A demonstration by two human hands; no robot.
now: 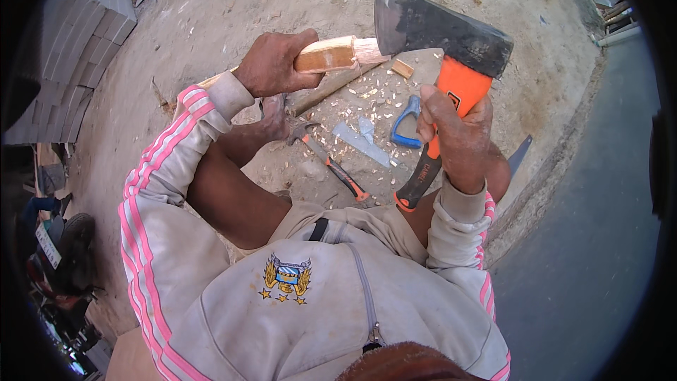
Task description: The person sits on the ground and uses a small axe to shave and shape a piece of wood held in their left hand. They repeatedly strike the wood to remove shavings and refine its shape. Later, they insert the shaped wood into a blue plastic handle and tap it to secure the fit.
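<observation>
My left hand (275, 63) is closed around a pale piece of wood (324, 56) with a brown face and a narrowed, freshly cut end pointing right. In my right hand (458, 134) is an axe, gripped by its orange and black handle (421, 173) just below the head. The dark axe head (441, 25) is raised, and its cutting edge overlaps the tip of the wood in this view; whether they touch I cannot tell. Beneath the wood, a longer wooden piece (331, 90) lies on the ground.
A claw hammer (328, 161) lies between my legs, beside a flat grey-blue piece (361, 142) and a blue saw handle (405, 124). Wood chips and a small block (403, 68) are scattered around. Grey blocks (88, 35) are stacked at far left, a motorcycle (63, 254) below them.
</observation>
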